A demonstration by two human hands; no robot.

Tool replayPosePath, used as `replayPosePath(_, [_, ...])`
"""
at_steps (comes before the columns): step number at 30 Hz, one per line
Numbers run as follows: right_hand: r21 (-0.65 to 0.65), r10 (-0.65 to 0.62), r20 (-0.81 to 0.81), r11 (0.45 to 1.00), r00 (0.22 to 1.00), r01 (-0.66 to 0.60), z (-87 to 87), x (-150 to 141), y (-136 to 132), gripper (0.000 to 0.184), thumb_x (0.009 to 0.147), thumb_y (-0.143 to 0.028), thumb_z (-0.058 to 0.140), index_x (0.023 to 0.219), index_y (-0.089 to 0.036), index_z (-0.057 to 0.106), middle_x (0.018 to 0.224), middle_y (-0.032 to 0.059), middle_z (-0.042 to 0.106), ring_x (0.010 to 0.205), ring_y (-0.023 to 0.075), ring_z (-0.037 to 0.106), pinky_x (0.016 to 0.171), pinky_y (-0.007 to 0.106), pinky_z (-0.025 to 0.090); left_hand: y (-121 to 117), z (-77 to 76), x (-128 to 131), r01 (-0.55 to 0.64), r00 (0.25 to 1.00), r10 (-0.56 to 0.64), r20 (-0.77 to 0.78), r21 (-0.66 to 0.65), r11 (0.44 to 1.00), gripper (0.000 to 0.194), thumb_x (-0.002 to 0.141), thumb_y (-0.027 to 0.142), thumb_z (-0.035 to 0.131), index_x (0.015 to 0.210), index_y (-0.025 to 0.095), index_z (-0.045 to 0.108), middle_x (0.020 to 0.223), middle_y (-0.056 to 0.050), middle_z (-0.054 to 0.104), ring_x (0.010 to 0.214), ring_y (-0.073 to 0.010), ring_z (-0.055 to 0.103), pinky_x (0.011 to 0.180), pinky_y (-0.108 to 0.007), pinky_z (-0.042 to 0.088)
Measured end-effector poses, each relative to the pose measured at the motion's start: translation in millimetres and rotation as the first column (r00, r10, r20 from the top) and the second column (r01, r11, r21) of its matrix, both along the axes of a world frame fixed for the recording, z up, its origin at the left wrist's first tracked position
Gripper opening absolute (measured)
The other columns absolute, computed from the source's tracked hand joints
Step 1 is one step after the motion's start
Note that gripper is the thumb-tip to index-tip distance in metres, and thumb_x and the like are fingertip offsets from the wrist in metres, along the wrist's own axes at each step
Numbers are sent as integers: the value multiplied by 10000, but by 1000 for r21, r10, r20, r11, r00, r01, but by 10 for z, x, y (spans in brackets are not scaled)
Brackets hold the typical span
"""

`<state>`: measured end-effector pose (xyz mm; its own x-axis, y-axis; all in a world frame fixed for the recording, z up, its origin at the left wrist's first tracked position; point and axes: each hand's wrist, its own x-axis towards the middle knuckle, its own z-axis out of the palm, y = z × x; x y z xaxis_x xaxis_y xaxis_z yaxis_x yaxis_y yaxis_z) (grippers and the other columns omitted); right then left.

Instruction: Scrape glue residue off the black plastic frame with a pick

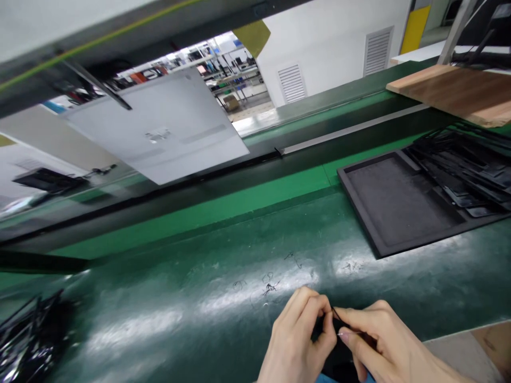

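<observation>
At the bottom of the head view, my left hand [299,332] is closed, thumb and forefinger pinching a thin black part [336,314]. My right hand [377,335] faces it, its fingertips closed at the other side of the same part. A fine, light-coloured sliver, too small to name, shows between the right thumb and fingers. Much of the black part is hidden behind the fingers. Both hands are over the near edge of the green work surface [167,303], with dark material below them. Several thin black scraps [270,288] lie on the surface beyond the hands.
A black tray [363,223] at the right bears a pile of thin black parts [467,170]. Another black pile [34,340] lies at the lower left. A wooden board [455,93] is at the back right. A white sheet [159,133] hangs beyond the bench.
</observation>
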<state>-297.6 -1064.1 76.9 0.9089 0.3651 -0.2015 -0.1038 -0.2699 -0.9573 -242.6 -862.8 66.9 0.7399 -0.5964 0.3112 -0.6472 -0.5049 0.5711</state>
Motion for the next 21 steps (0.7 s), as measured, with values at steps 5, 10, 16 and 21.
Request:
replayPosePath(5, [65,-1,-4,998,1000,1,3,16,12,460,1109,-549,395,932,-199,636,627,17,650,541,165,602,560,245,430,-24,-55,-8,-7,999,8,33,-34,999,218,969,20,488,974,236,513,870,15,573,773,-123,617,705,-203,505])
replayPosePath(10, [72,-20,-81,997,997,26,-26,-12,-9,499,1103,-588,389,1008,-195,681,611,19,654,534,175,610,569,257,481,-26,-190,-36,-12,995,20,94,-78,997,215,974,20,444,940,227,495,842,7,555,741,-127,579,686,-207,486])
replayPosePath(16, [47,-95,-84,994,992,99,-60,-59,-10,590,1103,-627,387,1178,-169,751,609,0,633,577,175,638,634,280,533,60,-149,5,17,994,-6,111,-105,994,200,980,33,505,940,228,523,810,16,574,709,-111,607,646,-175,505])
replayPosePath(21, [61,-42,-100,997,994,48,-20,-47,23,547,1113,-603,354,1054,-197,716,600,26,663,531,188,608,576,287,490,71,-84,-3,-23,994,39,99,-156,987,180,985,47,570,978,226,580,810,24,604,702,-97,615,663,-159,517])
